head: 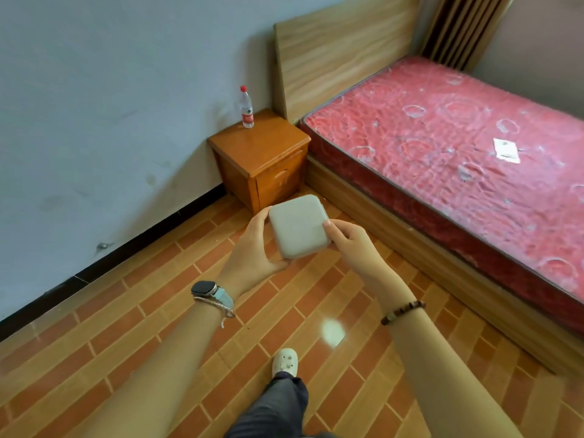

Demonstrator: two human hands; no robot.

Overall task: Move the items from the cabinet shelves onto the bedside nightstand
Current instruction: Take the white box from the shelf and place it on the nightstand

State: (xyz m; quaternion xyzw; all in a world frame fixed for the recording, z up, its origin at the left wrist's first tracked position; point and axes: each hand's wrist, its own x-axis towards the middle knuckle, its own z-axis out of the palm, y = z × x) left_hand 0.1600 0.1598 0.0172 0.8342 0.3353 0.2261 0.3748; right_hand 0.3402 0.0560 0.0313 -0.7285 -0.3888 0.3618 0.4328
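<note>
I grip the grey rounded case (297,229) by opposite edges with left hand (252,249) and right hand (352,245); it seems rigid, light, smooth, so edge holds suit.

Pale case (298,229), perhaps plastic, between left hand (252,248) and right hand (350,245), nightstand (265,150) beyond.

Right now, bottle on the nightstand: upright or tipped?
Upright. The bottle stands on its base at the back corner of the nightstand, red cap pointing up.

Bottle (246,107) on nightstand (268,153); nightstand left of bed (442,147), against wall (94,105).
</note>
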